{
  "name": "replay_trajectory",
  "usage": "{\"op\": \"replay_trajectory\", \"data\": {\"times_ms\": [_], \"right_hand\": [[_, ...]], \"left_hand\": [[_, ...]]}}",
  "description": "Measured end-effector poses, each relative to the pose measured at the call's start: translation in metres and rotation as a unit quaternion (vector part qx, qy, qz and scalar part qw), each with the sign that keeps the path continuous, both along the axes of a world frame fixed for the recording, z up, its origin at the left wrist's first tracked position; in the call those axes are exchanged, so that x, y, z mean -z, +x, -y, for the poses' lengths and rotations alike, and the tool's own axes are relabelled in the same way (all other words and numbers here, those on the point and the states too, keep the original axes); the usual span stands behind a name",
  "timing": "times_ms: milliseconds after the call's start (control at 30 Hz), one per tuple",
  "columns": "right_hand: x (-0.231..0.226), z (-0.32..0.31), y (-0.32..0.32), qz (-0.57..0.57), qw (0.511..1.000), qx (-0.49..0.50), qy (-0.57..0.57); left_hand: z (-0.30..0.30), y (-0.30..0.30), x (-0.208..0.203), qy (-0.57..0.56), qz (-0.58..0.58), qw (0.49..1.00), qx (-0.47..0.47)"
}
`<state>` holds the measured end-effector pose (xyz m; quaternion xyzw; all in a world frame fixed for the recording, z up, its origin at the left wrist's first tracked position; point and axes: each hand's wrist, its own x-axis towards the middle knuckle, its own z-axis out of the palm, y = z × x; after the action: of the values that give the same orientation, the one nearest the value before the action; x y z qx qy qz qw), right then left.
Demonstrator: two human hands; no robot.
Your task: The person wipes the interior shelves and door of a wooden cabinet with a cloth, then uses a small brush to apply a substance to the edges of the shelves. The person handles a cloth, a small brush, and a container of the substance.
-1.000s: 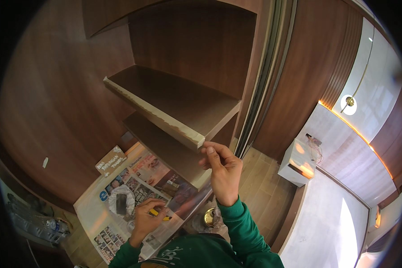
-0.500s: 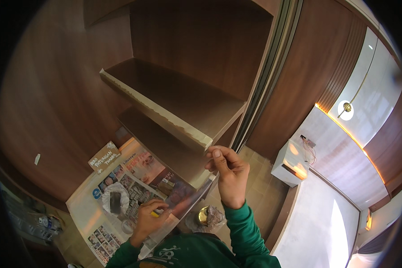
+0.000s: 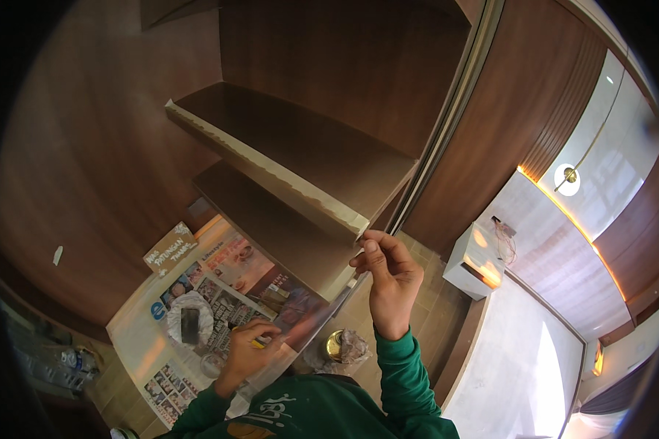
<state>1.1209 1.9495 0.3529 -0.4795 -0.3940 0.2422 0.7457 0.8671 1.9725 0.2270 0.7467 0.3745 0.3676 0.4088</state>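
Note:
My right hand (image 3: 394,279) is closed in a pinch at the near right corner of the upper shelf (image 3: 293,143), touching or almost touching the end of a pale, tape-like strip (image 3: 271,170) along its front edge. What the fingertips hold is hidden. The strip has an uneven brown border. Lower down, my left hand (image 3: 247,353) curls around a small yellow object (image 3: 257,343), mostly covered by the fingers. That hand is over newspaper sheets (image 3: 187,391). Beside it lies a crumpled white wrapper with a dark block (image 3: 190,325) in it.
Below the upper shelf is a lower shelf (image 3: 271,227). An open gold-coloured can (image 3: 334,347) in plastic stands on the tiled floor near my right forearm. A small lettered board (image 3: 170,249) leans at the left wall. Plastic bottles (image 3: 73,360) are at far left, a white box (image 3: 476,260) at right.
The view has shifted, so the shelves and my right hand appear slightly farther right. My right hand stays at the shelf corner, and my left hand keeps the yellow object.

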Motion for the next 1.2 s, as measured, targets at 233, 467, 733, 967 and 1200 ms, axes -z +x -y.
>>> {"op": "replay_trajectory", "data": {"times_ms": [233, 467, 733, 967, 1200], "right_hand": [[0.001, 0.005, 0.014, 0.143, 0.988, 0.054, 0.018], [0.0, -0.016, 0.029, 0.519, 0.806, 0.243, 0.148], [-0.007, -0.024, 0.04, 0.568, 0.76, 0.243, 0.2], [-0.003, -0.024, 0.038, 0.548, 0.778, 0.233, 0.2], [0.001, -0.02, 0.026, 0.46, 0.849, 0.207, 0.156]], "left_hand": [[0.01, 0.006, 0.004, 0.019, 0.008, 1.0, 0.023], [0.025, 0.002, 0.007, -0.004, 0.01, 1.0, 0.006], [0.037, -0.003, 0.008, 0.018, 0.002, 1.0, -0.022], [0.0, 0.021, -0.045, 0.109, 0.086, 0.987, -0.075], [-0.065, 0.071, -0.099, 0.304, 0.059, 0.949, -0.06]]}}
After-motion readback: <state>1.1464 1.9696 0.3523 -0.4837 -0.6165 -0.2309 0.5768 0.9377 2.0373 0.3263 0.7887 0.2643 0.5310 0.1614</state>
